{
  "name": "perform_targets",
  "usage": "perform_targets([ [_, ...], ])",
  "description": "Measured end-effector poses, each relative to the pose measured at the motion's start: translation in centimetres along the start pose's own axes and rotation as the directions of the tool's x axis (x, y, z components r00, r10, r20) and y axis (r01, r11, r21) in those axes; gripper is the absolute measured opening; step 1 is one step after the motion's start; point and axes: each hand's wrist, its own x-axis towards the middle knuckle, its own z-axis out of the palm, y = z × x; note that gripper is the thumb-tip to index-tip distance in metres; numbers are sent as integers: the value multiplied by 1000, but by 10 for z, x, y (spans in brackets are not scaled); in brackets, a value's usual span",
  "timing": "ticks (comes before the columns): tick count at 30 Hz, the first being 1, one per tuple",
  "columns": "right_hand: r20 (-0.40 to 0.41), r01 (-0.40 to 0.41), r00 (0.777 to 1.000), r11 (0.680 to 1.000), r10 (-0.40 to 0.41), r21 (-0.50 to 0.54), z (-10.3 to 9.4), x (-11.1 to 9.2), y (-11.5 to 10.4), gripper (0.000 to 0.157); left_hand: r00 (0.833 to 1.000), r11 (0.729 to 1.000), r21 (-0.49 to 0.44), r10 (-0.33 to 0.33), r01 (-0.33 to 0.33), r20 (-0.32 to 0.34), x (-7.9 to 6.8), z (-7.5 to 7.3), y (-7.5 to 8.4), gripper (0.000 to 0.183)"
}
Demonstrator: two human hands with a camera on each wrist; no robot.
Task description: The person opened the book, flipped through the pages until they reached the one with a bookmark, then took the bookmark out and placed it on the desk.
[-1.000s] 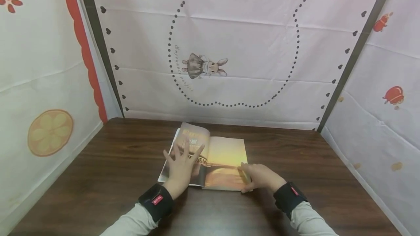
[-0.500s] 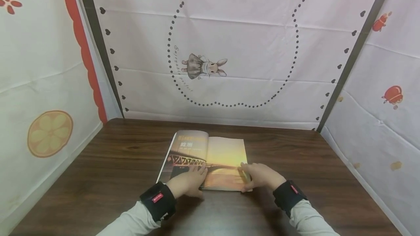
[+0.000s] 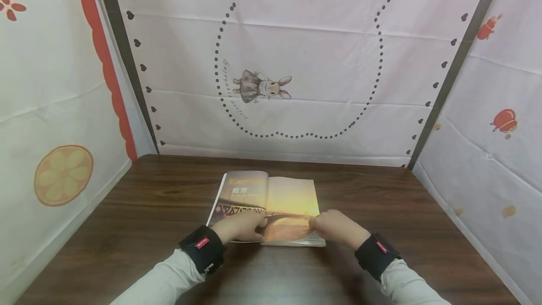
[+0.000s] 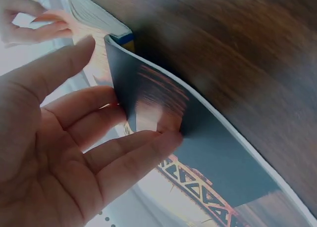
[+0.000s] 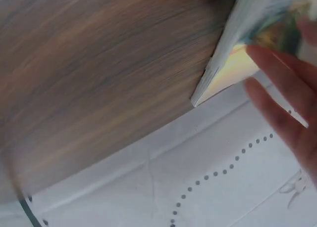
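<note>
Since half a second ago, the lower outer corner of the sunset page [image 3: 292, 196] has curled up in the right hand [image 3: 337, 226], baring printed lines on the leaf beneath [image 3: 314, 240]. Both belong to a photo book [image 3: 267, 192] lying spread on a dark wood-grain table [image 3: 127, 220], near its far edge.

On the right, the grip is narrow: thumb and finger pinch the page's edge, as the left wrist view shows. The left hand [image 3: 241, 227] pinches nothing; its loosely extended fingers [image 4: 166, 145] appear to touch the bridge page [image 3: 245, 192] beside the gutter.

Pulled sharply, the pinched paper could crease or tear. It looks thin and glossy, so it could slip from the fingertips and spring flat, or bring a second leaf along if two cling together; whether only one is held cannot be told. Left fingers so near the gutter could block a page crossing over. If they press too lightly, a hard tug could drag the whole book askew.
</note>
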Motion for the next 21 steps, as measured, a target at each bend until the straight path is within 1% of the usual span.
perform_targets([
  [2, -75, 32, 996, 987, -44, -155, 1, 1, 0, 20, 1000, 1000, -15, 11, -11, -8, 1, 2, -1, 29],
  [3, -101, 37, 993, 977, -59, -208, 1, 2, 0, 22, 1000, 1000, -13, 20, -20, -18, 2, 3, -2, 30],
  [5, -148, 26, 987, 969, -64, -246, -1, 6, 1, 23, 998, 999, -25, 29, -30, -53, 3, 6, -3, 35],
  [6, -175, 15, 983, 968, -61, -250, -3, 8, 1, 22, 997, 999, -31, 32, -35, -76, 4, 6, -3, 38],
  [8, -233, 0, 971, 974, -54, -227, -8, 13, -1, 20, 992, 998, -51, 26, -33, -121, 3, 9, -2, 44],
  [10, -295, -2, 954, 979, -60, -206, -13, 18, -3, 16, 988, 997, -75, 6, -18, -156, 2, 12, -1, 48],
  [12, -352, 1, 933, 979, -75, -206, -18, 23, -6, 16, 984, 995, -103, -21, 3, -179, 2, 14, 2, 48],
  [15, -414, 0, 906, 979, -86, -205, -26, 31, -9, 21, 979, 988, -148, -75, 48, -189, 4, 15, 6, 46],
  [17, -444, -2, 891, 979, -91, -206, -29, 36, -12, 21, 975, 982, -174, -108, 75, -193, 5, 15, 9, 43],
  [19, -469, -2, 878, 980, -92, -197, -31, 39, -14, 20, 971, 978, -181, -135, 100, -197, 6, 14, 11, 42],
  [21, -495, -4, 864, 983, -88, -181, -31, 41, -15, 19, 965, 979, -173, -148, 111, -215, 6, 14, 13, 41],
])
